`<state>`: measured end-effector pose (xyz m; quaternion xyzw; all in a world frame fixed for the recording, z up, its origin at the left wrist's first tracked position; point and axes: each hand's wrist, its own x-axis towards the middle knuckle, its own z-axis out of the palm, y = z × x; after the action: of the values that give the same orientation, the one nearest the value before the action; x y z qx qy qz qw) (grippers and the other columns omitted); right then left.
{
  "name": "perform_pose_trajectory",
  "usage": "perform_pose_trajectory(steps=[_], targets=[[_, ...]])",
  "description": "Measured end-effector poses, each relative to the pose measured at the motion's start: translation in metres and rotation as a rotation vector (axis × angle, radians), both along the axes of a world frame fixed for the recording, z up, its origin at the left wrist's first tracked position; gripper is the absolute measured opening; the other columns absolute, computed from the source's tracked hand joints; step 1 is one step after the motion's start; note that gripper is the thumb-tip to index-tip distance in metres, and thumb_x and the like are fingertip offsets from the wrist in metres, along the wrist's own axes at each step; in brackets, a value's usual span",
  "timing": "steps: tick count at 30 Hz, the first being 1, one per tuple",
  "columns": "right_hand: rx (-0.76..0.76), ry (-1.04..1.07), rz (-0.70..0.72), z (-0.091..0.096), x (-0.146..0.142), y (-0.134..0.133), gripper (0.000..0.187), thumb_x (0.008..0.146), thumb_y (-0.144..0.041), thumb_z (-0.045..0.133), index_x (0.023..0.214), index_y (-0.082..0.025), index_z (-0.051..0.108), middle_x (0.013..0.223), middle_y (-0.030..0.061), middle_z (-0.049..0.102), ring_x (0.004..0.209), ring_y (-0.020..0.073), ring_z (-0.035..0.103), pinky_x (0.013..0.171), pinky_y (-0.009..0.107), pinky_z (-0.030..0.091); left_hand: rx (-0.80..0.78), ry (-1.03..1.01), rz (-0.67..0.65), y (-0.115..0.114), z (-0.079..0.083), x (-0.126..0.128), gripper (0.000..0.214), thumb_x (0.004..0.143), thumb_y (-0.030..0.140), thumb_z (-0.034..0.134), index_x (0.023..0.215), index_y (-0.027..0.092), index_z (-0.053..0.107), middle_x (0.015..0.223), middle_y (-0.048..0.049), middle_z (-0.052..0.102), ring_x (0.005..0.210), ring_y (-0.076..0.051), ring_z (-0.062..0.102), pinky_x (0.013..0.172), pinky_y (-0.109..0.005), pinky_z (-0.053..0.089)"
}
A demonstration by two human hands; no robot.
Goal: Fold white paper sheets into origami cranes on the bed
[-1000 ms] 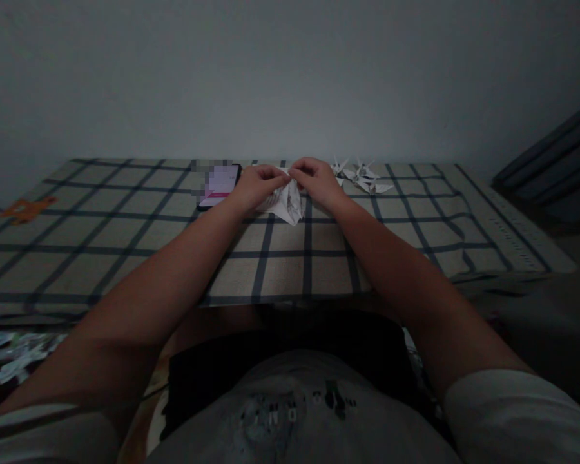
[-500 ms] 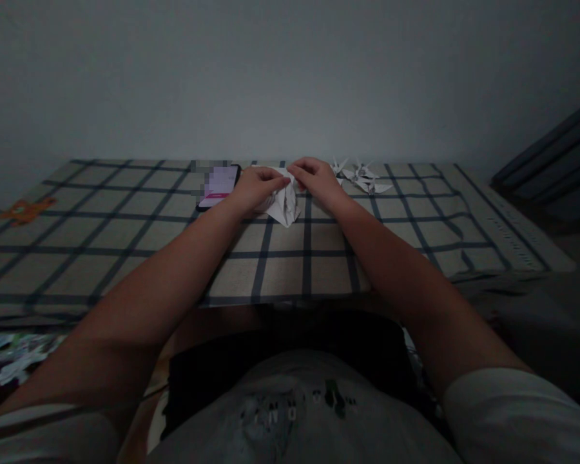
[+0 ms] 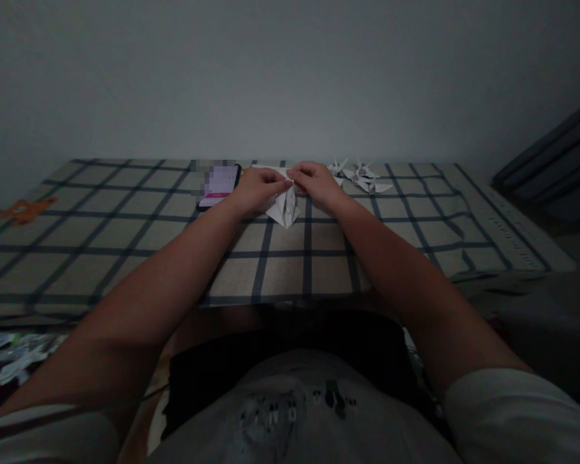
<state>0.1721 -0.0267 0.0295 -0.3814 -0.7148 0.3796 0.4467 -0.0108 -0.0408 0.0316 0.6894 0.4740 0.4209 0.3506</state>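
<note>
A partly folded piece of white origami paper [image 3: 285, 210] is pinched between my two hands above the table, its pointed end toward me. My left hand [image 3: 260, 189] closes thumb and fingers on its upper left part. From the other side, my right hand [image 3: 315, 182] grips its top edge, fingertips almost touching the left thumb. The fingers cover the upper part of the paper. Several folded paper cranes [image 3: 362, 174] lie just right of my right hand. Beside my left hand is a phone [image 3: 220, 185] with its screen lit.
A checked cloth [image 3: 280, 277] covers the table, which stands against a grey wall [image 3: 290, 77]. An orange object [image 3: 28, 211] lies at the far left. Dark striped fabric [image 3: 555, 158] is at the right.
My right hand has moved slightly down and left, closer to the left thumb. The left hand has shifted a little to the right. Both still grip the paper.
</note>
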Motion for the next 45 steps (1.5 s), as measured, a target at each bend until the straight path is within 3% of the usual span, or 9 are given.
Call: perform_pose_trajectory(steps=[5, 13, 18, 22, 30, 36, 45], targets=[[-0.055, 0.07, 0.018, -0.007, 0.002, 0.01, 0.044, 0.094, -0.059, 0.066, 0.077, -0.02, 0.059, 0.068, -0.0027, 0.051, 0.06, 0.0096, 0.046, 0.058, 0.023, 0.043, 0.001, -0.094, 0.041, 0.003, -0.002, 0.0, 0.028, 0.073, 0.044, 0.078, 0.075, 0.017, 0.07, 0.068, -0.002, 0.065, 0.065, -0.015, 0.057, 0.063, -0.029, 0.046], [-0.046, 0.073, 0.127, -0.012, 0.006, 0.013, 0.015, 0.088, -0.032, 0.074, 0.093, -0.018, 0.071, 0.086, -0.0007, 0.067, 0.076, 0.0109, 0.057, 0.071, 0.023, 0.048, 0.092, -0.237, 0.189, 0.013, -0.002, -0.003, 0.026, 0.075, 0.043, 0.078, 0.078, 0.019, 0.068, 0.075, -0.0013, 0.068, 0.073, -0.014, 0.059, 0.068, -0.026, 0.047], [-0.188, 0.127, 0.13, -0.01, 0.005, 0.007, 0.015, 0.089, -0.032, 0.072, 0.093, -0.018, 0.071, 0.084, 0.0005, 0.067, 0.075, 0.012, 0.059, 0.065, 0.022, 0.048, 0.086, -0.248, 0.137, 0.016, -0.005, -0.003, 0.039, 0.076, 0.057, 0.077, 0.087, 0.02, 0.07, 0.087, -0.0048, 0.072, 0.086, -0.018, 0.065, 0.074, -0.028, 0.05], [-0.226, 0.218, 0.056, -0.008, 0.004, 0.01, 0.021, 0.089, -0.038, 0.075, 0.092, -0.019, 0.068, 0.083, 0.0007, 0.067, 0.076, 0.0126, 0.061, 0.069, 0.024, 0.052, 0.013, -0.289, 0.088, 0.018, -0.006, -0.004, 0.049, 0.086, 0.069, 0.062, 0.099, 0.022, 0.072, 0.102, -0.008, 0.074, 0.093, -0.02, 0.068, 0.075, -0.029, 0.052], [-0.217, 0.315, -0.003, -0.006, 0.005, 0.013, 0.026, 0.087, -0.042, 0.077, 0.095, -0.019, 0.067, 0.087, 0.0009, 0.068, 0.079, 0.0124, 0.063, 0.075, 0.025, 0.055, -0.055, -0.334, -0.03, 0.009, -0.004, -0.002, 0.054, 0.077, 0.051, 0.078, 0.123, 0.022, 0.073, 0.114, -0.0094, 0.076, 0.091, -0.018, 0.069, 0.072, -0.027, 0.054], [-0.218, 0.298, 0.014, -0.003, 0.003, 0.008, 0.029, 0.086, -0.045, 0.079, 0.091, -0.02, 0.065, 0.084, 0.0002, 0.067, 0.079, 0.0128, 0.064, 0.075, 0.026, 0.056, -0.049, -0.278, -0.014, 0.008, -0.005, 0.0, 0.051, 0.078, 0.056, 0.078, 0.111, 0.017, 0.077, 0.102, -0.0093, 0.078, 0.089, -0.02, 0.071, 0.073, -0.029, 0.057], [-0.204, 0.281, 0.043, -0.006, 0.003, 0.01, 0.022, 0.086, -0.037, 0.077, 0.089, -0.019, 0.065, 0.084, 0.0003, 0.066, 0.079, 0.0123, 0.063, 0.075, 0.026, 0.056, 0.014, -0.307, 0.071, 0.012, -0.008, -0.002, 0.042, 0.07, 0.046, 0.084, 0.096, 0.014, 0.077, 0.091, -0.0085, 0.077, 0.082, -0.019, 0.071, 0.08, -0.034, 0.058]])
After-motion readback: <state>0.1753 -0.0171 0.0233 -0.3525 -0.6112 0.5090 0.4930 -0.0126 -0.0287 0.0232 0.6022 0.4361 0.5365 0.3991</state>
